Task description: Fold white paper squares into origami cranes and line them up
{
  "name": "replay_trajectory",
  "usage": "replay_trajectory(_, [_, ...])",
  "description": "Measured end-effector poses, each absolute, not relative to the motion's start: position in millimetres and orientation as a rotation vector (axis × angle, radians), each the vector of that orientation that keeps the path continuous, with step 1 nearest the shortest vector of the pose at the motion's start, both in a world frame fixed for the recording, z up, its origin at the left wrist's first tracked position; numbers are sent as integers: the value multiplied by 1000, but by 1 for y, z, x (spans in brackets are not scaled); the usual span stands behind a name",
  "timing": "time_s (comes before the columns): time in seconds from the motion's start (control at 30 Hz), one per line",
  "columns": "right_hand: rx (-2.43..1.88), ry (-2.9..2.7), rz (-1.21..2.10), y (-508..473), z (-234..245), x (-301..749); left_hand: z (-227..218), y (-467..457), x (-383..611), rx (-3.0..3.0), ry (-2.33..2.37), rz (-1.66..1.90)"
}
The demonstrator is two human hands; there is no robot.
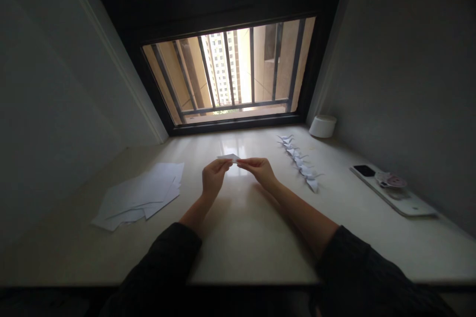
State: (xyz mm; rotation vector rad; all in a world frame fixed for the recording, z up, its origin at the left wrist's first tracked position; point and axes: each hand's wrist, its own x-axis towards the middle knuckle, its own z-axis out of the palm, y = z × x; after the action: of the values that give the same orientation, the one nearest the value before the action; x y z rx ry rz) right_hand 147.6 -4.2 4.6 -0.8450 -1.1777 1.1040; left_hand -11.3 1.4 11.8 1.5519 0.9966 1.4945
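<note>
A small folded piece of white paper (229, 156) is pinched between both hands above the pale sill. My left hand (214, 174) grips its near left side with closed fingertips. From the right, my right hand (260, 168) pinches the near right side, thumb and forefinger together. The two sets of fingertips almost meet, and they hide the paper's near edge. To the right of my hands stands a row of several folded paper cranes (299, 161). Left of them lies a loose stack of white paper sheets (143, 190).
A phone (394, 190) with a round pinkish grip lies at the right by the wall. A white round container (323, 126) stands in the back right corner. Behind the sill (230, 252) rises a dark-framed window (238, 124) with bars outside.
</note>
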Motion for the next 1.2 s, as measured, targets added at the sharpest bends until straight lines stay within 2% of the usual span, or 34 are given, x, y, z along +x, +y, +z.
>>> replay_trajectory(1.2, [-835,-1014,1232,0,1,147,13,-7,-3,1482,986,1582])
